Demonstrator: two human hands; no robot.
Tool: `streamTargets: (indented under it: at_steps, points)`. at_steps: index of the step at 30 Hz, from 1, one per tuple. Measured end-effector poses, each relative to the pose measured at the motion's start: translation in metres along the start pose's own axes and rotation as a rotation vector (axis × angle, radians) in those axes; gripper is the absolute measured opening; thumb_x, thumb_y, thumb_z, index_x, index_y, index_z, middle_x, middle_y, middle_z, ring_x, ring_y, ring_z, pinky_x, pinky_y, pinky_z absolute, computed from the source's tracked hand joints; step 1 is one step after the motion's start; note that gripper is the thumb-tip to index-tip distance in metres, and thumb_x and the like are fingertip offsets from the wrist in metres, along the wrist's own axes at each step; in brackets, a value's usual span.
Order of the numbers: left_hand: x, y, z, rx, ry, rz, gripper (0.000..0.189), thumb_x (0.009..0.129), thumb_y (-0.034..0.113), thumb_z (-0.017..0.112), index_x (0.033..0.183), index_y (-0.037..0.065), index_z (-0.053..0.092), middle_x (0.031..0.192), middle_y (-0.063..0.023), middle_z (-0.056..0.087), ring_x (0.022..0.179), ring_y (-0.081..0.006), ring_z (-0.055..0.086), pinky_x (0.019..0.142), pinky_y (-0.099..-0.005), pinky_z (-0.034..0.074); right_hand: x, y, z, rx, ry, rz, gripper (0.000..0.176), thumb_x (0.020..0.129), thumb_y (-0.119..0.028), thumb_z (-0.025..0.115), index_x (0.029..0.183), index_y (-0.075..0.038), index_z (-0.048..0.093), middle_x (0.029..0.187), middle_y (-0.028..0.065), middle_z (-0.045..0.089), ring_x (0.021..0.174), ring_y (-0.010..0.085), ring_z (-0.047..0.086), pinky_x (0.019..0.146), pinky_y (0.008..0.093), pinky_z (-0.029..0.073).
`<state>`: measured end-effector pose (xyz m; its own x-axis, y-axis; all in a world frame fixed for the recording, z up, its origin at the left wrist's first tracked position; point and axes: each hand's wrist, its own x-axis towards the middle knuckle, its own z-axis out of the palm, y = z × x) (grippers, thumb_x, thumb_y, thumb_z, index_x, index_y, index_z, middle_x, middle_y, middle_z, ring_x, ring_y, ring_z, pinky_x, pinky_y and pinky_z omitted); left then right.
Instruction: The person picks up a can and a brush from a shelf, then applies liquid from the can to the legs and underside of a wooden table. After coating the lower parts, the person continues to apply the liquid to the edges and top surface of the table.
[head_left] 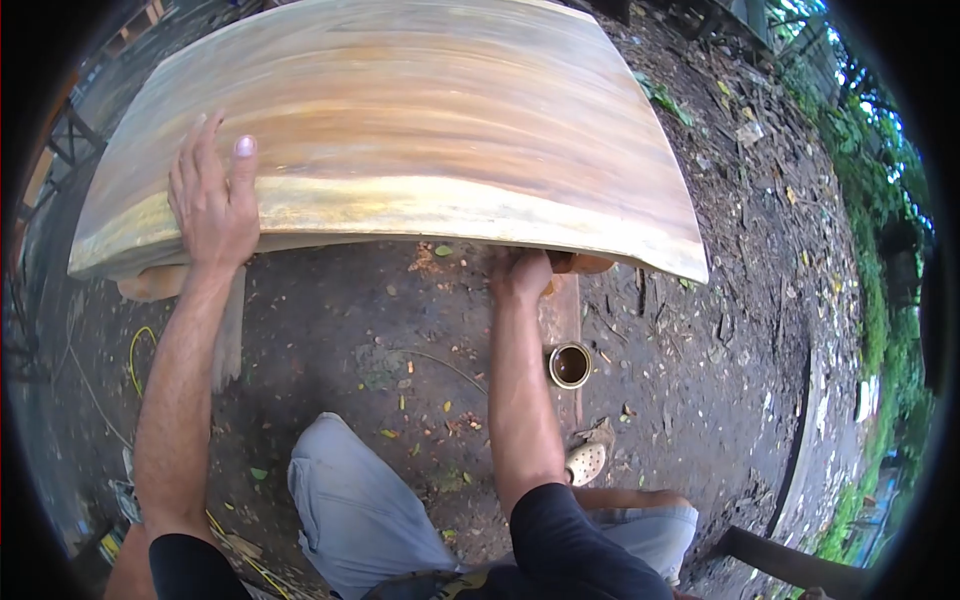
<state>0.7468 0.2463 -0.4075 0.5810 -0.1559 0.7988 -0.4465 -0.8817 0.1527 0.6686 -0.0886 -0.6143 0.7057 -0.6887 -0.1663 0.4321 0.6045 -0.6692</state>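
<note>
A wide wooden slab (400,120) with brown grain and a pale front edge fills the upper part of the view. My left hand (215,195) lies on its left part near the front edge, fingers spread, holding nothing. Under the front edge, right of the middle, is my right hand (520,272); its fingers are hidden beneath the slab, so what it holds or touches does not show. A brown wooden support (585,263) is just right of that hand. Below it, a round open cup (570,366) stands beside a board (565,310) on the ground.
Dirt ground (350,300) with leaves and chips lies under and around the slab. A yellow cord (140,350) curves at the left. My bent legs (360,500) are at the bottom, with a beige clog (586,464). A dark beam (790,560) juts in at the lower right.
</note>
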Motion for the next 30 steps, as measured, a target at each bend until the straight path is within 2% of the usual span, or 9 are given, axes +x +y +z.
streamTargets:
  at_steps: [3, 5, 10, 14, 17, 20, 25, 28, 30]
  points:
    - [0.000, 0.003, -0.002, 0.060, 0.007, 0.025, 0.055, 0.109, 0.042, 0.042, 0.147, 0.002, 0.048, 0.147, -0.0211, 0.051, 0.140, -0.0375, 0.043, 0.118, -0.0480, 0.028, -0.036, 0.023, -0.012, -0.345, -0.077, -0.004, 0.022, 0.108, -0.018, 0.041, 0.113, -0.002, 0.056, 0.105, 0.0126, 0.068, 0.092, 0.0294, 0.071, 0.093, 0.0459, 0.058]
    - [-0.001, 0.006, -0.003, 0.063, 0.000, 0.024, 0.055, 0.109, 0.042, 0.042, 0.147, 0.002, 0.048, 0.148, -0.0214, 0.051, 0.140, -0.0377, 0.043, 0.118, -0.0480, 0.028, -0.069, 0.029, -0.002, -0.270, 0.015, 0.163, 0.020, 0.108, -0.017, 0.040, 0.110, -0.003, 0.055, 0.100, 0.0127, 0.067, 0.090, 0.0291, 0.071, 0.088, 0.0459, 0.060]
    - [0.000, 0.003, -0.002, 0.069, -0.004, 0.025, 0.056, 0.109, 0.043, 0.041, 0.147, 0.002, 0.048, 0.149, -0.0221, 0.049, 0.141, -0.0386, 0.042, 0.119, -0.0481, 0.027, -0.021, 0.091, -0.068, -0.115, 0.109, 0.532, 0.020, 0.109, -0.016, 0.038, 0.107, -0.004, 0.054, 0.095, 0.0114, 0.067, 0.088, 0.0281, 0.070, 0.080, 0.0442, 0.061]
    - [-0.001, 0.001, 0.000, 0.078, -0.018, 0.011, 0.058, 0.109, 0.045, 0.039, 0.147, 0.002, 0.048, 0.149, -0.0222, 0.049, 0.142, -0.0389, 0.041, 0.119, -0.0481, 0.026, 0.029, 0.080, -0.098, 0.011, 0.130, 0.467, 0.026, 0.109, -0.017, 0.038, 0.102, -0.001, 0.056, 0.092, 0.0142, 0.068, 0.083, 0.0262, 0.067, 0.072, 0.0382, 0.059]
    - [-0.001, 0.002, -0.001, 0.080, -0.014, 0.003, 0.059, 0.109, 0.046, 0.039, 0.147, 0.002, 0.048, 0.149, -0.0220, 0.049, 0.142, -0.0386, 0.041, 0.119, -0.0481, 0.026, 0.027, 0.046, -0.072, 0.181, 0.182, 0.387, 0.025, 0.109, -0.016, 0.037, 0.106, 0.001, 0.055, 0.095, 0.0164, 0.066, 0.084, 0.0267, 0.065, 0.074, 0.0384, 0.058]
    - [0.000, 0.004, -0.002, 0.063, -0.016, 0.001, 0.058, 0.109, 0.045, 0.039, 0.147, 0.002, 0.048, 0.149, -0.0221, 0.050, 0.141, -0.0385, 0.041, 0.119, -0.0483, 0.027, -0.029, 0.006, -0.016, -0.018, -0.157, 0.174, 0.023, 0.109, -0.015, 0.037, 0.110, 0.003, 0.052, 0.097, 0.0179, 0.064, 0.085, 0.0277, 0.065, 0.075, 0.0384, 0.058]
    - [0.002, 0.007, -0.004, 0.032, -0.005, 0.009, 0.058, 0.108, 0.046, 0.042, 0.147, 0.003, 0.048, 0.148, -0.0236, 0.050, 0.140, -0.0403, 0.042, 0.118, -0.0505, 0.028, -0.034, 0.019, -0.024, 0.109, -0.074, 0.399, 0.022, 0.108, -0.015, 0.038, 0.112, -0.002, 0.054, 0.096, 0.0148, 0.064, 0.086, 0.0267, 0.065, 0.077, 0.0394, 0.060]
    - [-0.001, 0.004, -0.003, 0.017, -0.001, 0.002, 0.061, 0.107, 0.049, 0.042, 0.147, 0.003, 0.048, 0.146, -0.0266, 0.049, 0.139, -0.0433, 0.042, 0.116, -0.0540, 0.028, -0.008, 0.016, -0.019, 0.200, 0.222, 0.382, 0.024, 0.107, -0.015, 0.036, 0.114, -0.001, 0.054, 0.103, 0.0159, 0.064, 0.092, 0.0274, 0.065, 0.082, 0.0409, 0.059]
    - [0.000, 0.003, -0.002, 0.035, -0.010, 0.001, 0.061, 0.107, 0.049, 0.042, 0.147, 0.003, 0.048, 0.147, -0.0267, 0.048, 0.139, -0.0435, 0.042, 0.116, -0.0541, 0.029, 0.006, -0.007, -0.018, 0.242, 0.174, 0.277, 0.023, 0.105, -0.014, 0.038, 0.116, 0.000, 0.053, 0.110, 0.0143, 0.061, 0.095, 0.0270, 0.063, 0.087, 0.0444, 0.058]
